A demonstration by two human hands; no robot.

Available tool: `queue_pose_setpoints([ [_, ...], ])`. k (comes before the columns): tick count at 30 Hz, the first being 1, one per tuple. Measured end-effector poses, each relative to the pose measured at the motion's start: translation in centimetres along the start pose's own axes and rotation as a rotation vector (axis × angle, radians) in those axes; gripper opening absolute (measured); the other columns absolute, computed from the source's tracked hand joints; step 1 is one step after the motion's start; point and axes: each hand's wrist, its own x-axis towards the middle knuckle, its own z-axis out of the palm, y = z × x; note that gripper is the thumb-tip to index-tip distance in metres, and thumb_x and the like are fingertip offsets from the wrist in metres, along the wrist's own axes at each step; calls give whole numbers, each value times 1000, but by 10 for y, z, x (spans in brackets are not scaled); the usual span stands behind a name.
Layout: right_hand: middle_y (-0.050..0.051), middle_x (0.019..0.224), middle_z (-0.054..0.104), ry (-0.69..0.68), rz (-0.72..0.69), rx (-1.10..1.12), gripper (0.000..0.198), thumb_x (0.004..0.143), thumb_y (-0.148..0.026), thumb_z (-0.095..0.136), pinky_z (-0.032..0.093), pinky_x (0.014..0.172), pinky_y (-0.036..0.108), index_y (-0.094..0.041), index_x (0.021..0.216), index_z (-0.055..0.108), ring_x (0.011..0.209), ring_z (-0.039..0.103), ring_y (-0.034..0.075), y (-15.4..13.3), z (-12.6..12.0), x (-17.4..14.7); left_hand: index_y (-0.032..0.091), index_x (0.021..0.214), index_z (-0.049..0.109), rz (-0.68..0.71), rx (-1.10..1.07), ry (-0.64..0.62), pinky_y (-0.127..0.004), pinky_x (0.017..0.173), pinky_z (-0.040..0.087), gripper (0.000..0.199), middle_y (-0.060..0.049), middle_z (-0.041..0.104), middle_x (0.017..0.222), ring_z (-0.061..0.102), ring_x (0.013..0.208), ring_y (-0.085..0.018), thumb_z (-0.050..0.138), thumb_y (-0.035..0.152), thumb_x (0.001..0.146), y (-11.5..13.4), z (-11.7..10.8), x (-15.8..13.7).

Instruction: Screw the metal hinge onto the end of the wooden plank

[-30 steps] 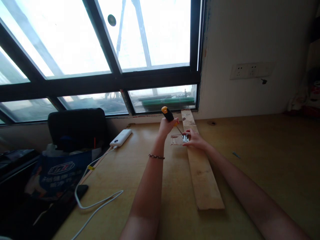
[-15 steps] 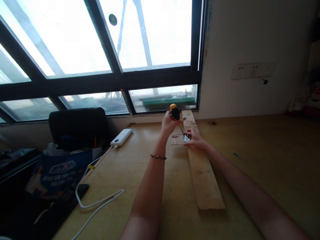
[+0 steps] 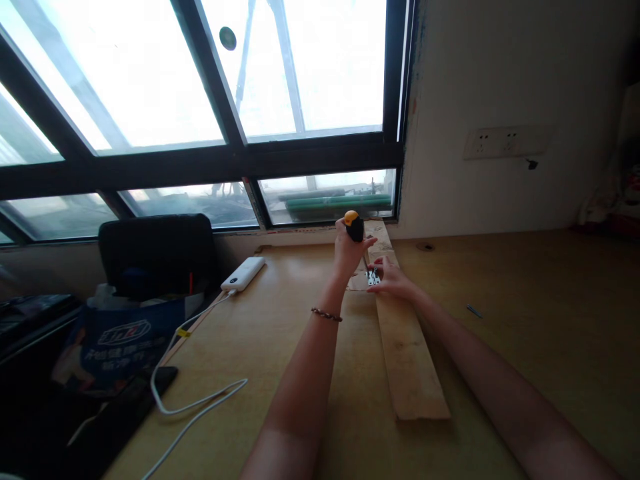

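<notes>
Plank: the long pale wooden plank [image 3: 407, 347] lies flat on the tan desk [image 3: 525, 320], running away from me.
Right hand [image 3: 395, 279]: fingers pressed on the small metal hinge [image 3: 371, 277] — steadying it on the plank.
Left hand [image 3: 350, 252]: fist wrapped round the black, yellow-capped screwdriver [image 3: 354, 227].
Change: the handle has swung from leaning left to nearly upright over the hinge — I judge the tip is seating.

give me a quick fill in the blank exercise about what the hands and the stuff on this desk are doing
1. The left hand grips a screwdriver whose handle end is ____ in colour.
2. The right hand steadies a small metal hinge at the edge of the ____ plank.
3. The white power bank has a ____ cable plugged in.

Missing words: yellow; wooden; white
</notes>
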Motion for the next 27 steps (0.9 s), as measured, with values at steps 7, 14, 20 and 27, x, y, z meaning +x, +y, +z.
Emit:
queue_pose_setpoints([
  [7, 11, 112, 51, -8, 5, 30, 70, 46, -38, 81, 43, 88, 37, -18, 105, 48, 101, 55, 24, 5, 2, 1, 19, 92, 43, -23, -14, -3, -26, 60, 43, 60, 1, 58, 69, 61, 67, -17, 80, 30, 46, -4, -7, 2],
  [14, 11, 114, 47, -16, 6, -17, 77, 47, -42, 79, 40, 92, 36, -13, 111, 50, 103, 53, 26, 4, 1, 1, 17, 87, 44, -85, -296, -242, -30, 69, 48, 47, -5, 65, 79, 64, 77, -19, 75, 23, 52, 1, -7, 1],
  [20, 11, 116, 45, -14, -9, -18, 76, 47, -43, 79, 40, 92, 36, -15, 111, 51, 103, 53, 25, 6, 2, 1, 19, 93, 34, -132, -444, -242, -32, 71, 46, 51, -5, 60, 92, 62, 74, -16, 68, 15, 55, 4, -10, 1],
  [27, 9, 115, 44, -13, -19, 7, 71, 48, -42, 79, 39, 93, 35, -17, 109, 53, 103, 51, 24, 9, 3, 1, 19, 91, 37, -224, -363, -37, -22, 57, 41, 65, 5, 47, 75, 50, 61, -7, 80, 18, 42, 5, -7, -1],
])
